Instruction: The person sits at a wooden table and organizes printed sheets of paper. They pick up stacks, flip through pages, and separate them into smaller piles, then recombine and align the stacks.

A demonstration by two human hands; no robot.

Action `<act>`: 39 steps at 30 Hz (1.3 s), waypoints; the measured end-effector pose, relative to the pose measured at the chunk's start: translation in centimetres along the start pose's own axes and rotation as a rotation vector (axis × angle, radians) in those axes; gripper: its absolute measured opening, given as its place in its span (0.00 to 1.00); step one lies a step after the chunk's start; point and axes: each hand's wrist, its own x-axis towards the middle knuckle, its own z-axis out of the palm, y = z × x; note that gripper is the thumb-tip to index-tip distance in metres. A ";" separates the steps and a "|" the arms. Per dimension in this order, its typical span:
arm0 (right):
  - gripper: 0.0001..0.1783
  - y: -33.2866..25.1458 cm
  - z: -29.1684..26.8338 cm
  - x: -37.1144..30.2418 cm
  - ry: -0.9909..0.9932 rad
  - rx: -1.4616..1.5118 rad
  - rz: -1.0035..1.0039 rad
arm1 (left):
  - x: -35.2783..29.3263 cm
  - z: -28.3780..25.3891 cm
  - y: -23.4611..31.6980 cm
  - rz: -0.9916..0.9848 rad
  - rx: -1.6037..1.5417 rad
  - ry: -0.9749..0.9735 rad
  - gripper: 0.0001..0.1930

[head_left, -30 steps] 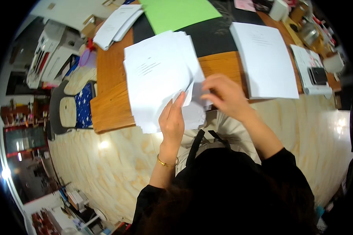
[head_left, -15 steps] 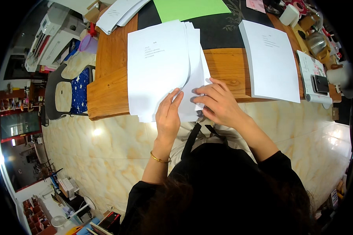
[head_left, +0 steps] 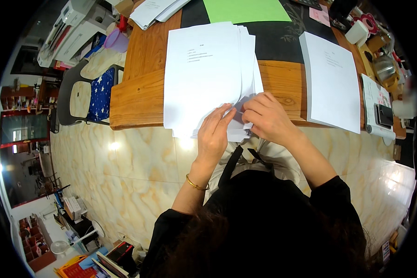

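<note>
A stack of white printed sheets (head_left: 194, 83) hangs slightly over the table's near edge, its layers fanned out along the right side. Across the lower right of the top sheets lies my left hand (head_left: 213, 132), fingers stretched out beside their bowed edge; a gold bangle is on that wrist. My right hand (head_left: 268, 118) has its fingers bent and drawn together on the sheets at the lower right corner. Exactly what its fingertips pinch is partly hidden. To the right, a thicker pile of white paper (head_left: 333, 88) with a few printed lines also reaches past the table edge.
The wooden table (head_left: 136, 99) bears a green sheet (head_left: 245, 10) and more papers (head_left: 157, 10) at the back. On the right are a booklet (head_left: 373, 99) with a black phone-like object (head_left: 384, 114) and a glass pot (head_left: 385, 68). A chair with a blue star-patterned seat (head_left: 101, 95) stands left.
The view has shifted, moving the table and papers rightward in the picture. My right fingers have curled in closer to my left fingertips at the sheets' edge. My left hand stays on the stack.
</note>
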 end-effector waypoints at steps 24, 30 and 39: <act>0.13 -0.4 0.3 -3.4 0.292 0.007 0.031 | 0.0 1.4 1.3 0.054 0.026 -0.023 0.13; 0.13 -0.3 0.4 -4.0 0.300 0.053 0.059 | -0.4 1.2 2.3 0.064 -0.005 -0.039 0.10; 0.07 -0.3 -0.2 -3.1 0.263 0.003 0.035 | -1.2 1.1 1.1 0.061 0.102 -0.055 0.12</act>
